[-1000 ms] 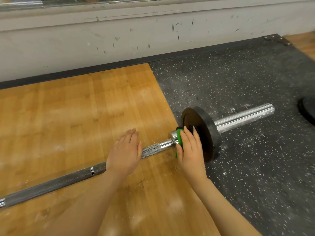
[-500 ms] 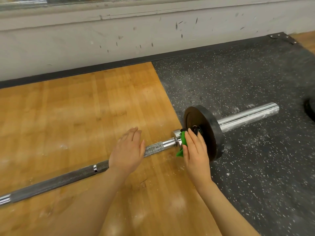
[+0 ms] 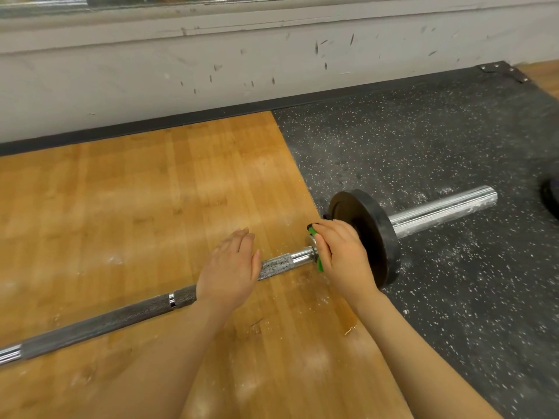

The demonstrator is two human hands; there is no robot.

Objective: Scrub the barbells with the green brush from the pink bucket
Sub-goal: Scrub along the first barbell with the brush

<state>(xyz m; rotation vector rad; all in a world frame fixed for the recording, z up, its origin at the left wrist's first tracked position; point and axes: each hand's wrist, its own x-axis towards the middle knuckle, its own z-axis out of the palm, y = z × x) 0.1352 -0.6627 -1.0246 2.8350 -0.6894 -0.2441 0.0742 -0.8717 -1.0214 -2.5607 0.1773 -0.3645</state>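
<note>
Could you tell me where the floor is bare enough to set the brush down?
Bare wooden floor lies between the steel barbell and the grey wall. It is crowded by the black weight plate, where the right hand grips the green brush.

So the right hand is curled tighter over the green brush now, knuckles bunched up instead of fingers lying flat like a second ago. The brush shows less green, just slivers above and below the collar next to the black plate. Left hand sits a touch further along the bar, fingers more together.
</note>
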